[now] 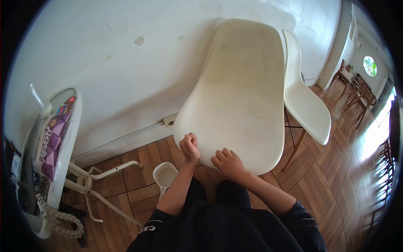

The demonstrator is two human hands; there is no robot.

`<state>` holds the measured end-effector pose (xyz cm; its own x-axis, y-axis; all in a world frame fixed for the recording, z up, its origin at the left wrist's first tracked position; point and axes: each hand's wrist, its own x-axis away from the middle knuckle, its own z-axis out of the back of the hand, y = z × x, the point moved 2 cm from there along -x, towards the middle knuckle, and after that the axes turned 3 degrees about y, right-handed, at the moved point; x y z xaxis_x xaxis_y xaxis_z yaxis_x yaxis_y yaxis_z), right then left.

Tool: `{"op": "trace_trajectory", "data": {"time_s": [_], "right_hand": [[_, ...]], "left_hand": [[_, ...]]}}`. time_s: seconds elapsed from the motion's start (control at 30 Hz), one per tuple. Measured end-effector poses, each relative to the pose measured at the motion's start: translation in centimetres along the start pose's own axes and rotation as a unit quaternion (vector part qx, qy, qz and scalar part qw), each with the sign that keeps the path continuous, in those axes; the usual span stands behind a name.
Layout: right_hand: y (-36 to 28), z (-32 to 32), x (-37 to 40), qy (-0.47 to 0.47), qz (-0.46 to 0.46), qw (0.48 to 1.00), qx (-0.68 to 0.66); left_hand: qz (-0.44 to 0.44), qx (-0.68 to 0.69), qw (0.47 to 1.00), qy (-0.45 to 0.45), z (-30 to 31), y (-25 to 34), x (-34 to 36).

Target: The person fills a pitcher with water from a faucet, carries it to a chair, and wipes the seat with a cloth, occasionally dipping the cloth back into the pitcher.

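Note:
A cream moulded shell chair (247, 96) stands in front of me, its tall back close to the wall. My left hand (189, 148) is curled into a fist at the left front edge of the seat; whatever its fingers may hold is hidden. At the middle of the front edge, my right hand (228, 163) is bent over the rim with its fingertips on the seat. Its thumb and palm are out of sight. A small white scoop-like container (165, 174) with a handle is on the floor beside my left forearm.
A second cream chair (308, 103) stands at the right. On the left, a round white table (70, 138) carries a purple package (52, 143); a braided rope (63, 222) hangs low there. A wall socket (169, 121) sits behind the chair. Wooden chairs (365, 98) stand farther back.

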<state>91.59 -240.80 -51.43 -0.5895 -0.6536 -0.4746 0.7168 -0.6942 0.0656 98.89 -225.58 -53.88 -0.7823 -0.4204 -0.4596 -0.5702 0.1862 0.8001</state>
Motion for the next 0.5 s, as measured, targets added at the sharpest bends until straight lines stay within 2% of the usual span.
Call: {"op": "trace_trajectory", "data": {"time_s": [0.17, 0.3, 0.43, 0.5], "right_hand": [[1.2, 2.7, 4.2, 0.037, -0.045, 0.997, 0.044], [4.2, 5.2, 8.0, 0.014, -0.186, 0.979, 0.086], [8.3, 7.0, 10.1, 0.003, -0.261, 0.959, 0.105], [10.3, 7.2, 10.5, 0.065, -0.308, 0.944, 0.100]], "left_hand": [[-0.009, -0.055, 0.998, -0.021, 0.8, 0.5, 0.3], [-0.018, -0.091, 0.993, -0.067, 2.3, 2.9, 3.3], [-0.002, -0.126, 0.985, -0.118, 3.6, 4.6, 6.6], [-0.012, -0.137, 0.981, -0.134, 4.1, 4.8, 7.8]]}}
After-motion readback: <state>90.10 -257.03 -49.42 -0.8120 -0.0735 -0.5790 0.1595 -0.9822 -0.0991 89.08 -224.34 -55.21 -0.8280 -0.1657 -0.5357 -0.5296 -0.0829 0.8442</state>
